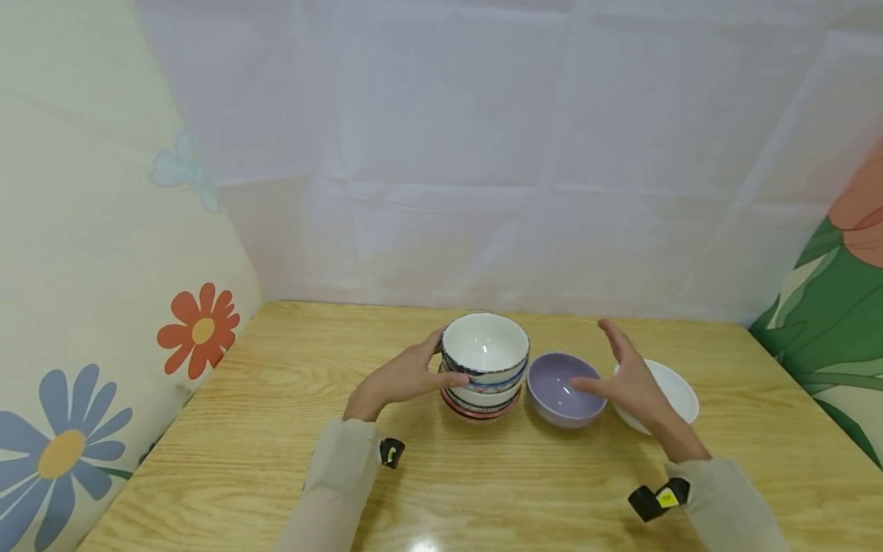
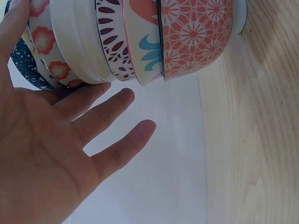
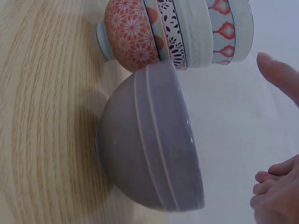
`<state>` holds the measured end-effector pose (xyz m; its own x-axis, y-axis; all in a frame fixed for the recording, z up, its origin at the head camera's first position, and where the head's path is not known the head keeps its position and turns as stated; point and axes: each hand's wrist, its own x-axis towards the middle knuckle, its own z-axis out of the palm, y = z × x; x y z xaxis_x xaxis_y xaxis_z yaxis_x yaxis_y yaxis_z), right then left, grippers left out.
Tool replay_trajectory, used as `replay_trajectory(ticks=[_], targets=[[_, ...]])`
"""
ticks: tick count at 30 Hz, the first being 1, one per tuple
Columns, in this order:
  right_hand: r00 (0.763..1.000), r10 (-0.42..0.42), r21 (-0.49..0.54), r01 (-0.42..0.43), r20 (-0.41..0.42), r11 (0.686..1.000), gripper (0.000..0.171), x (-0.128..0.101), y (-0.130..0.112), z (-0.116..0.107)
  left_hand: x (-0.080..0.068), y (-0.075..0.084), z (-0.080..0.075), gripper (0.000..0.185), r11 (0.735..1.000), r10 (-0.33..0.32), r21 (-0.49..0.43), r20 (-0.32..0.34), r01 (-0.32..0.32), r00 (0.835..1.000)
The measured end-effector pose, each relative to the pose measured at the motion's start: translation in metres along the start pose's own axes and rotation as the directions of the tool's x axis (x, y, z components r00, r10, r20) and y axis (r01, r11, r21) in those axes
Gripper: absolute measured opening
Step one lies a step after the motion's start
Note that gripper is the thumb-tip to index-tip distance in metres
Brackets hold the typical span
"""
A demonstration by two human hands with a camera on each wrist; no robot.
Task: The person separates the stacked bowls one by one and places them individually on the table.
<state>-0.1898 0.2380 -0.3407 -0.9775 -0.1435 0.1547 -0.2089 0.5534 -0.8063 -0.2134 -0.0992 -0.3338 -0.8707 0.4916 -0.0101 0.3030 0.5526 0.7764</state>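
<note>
While our left hand point(image 1: 403, 377) curls around the left side of the stack of patterned ceramic bowls point(image 1: 484, 366), thumb and fingers pressed to its upper rims, our right hand point(image 1: 631, 383) hovers with loose, spread fingers and grips nothing. That free hand hangs just above the right edge of the round lilac ceramic bowl point(image 1: 566, 387), without touching it as far as we can tell. The stack stands upright near the middle of the light wooden table point(image 1: 276, 445), and the lilac bowl sits just beside it on the right. Partly hidden behind our right hand, a plain white shallow bowl point(image 1: 672, 391) lies further right. A white cloth backdrop point(image 1: 483, 153) closes the far side.
</note>
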Motion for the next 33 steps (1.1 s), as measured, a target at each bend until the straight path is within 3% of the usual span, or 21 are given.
replay_trajectory(ticks=[15, 22, 33], targets=[[0.999, -0.002, 0.043, 0.0, 0.054, 0.999, 0.111, 0.013, -0.015, 0.022, 0.0, 0.0, 0.0, 0.1, 1.0, -0.011, 0.008, -0.005, 0.011, 1.0], [0.996, -0.07, 0.036, 0.068, 0.062, 0.997, 0.11, 0.018, -0.02, 0.034, 0.001, -0.001, -0.001, 0.098, 1.0, -0.002, 0.019, -0.014, 0.002, 1.0], [0.992, -0.075, 0.048, 0.071, 0.105, 0.996, 0.113, 0.024, -0.029, 0.05, 0.002, -0.001, 0.0, 0.097, 1.0, -0.007, -0.01, -0.012, 0.007, 1.0]])
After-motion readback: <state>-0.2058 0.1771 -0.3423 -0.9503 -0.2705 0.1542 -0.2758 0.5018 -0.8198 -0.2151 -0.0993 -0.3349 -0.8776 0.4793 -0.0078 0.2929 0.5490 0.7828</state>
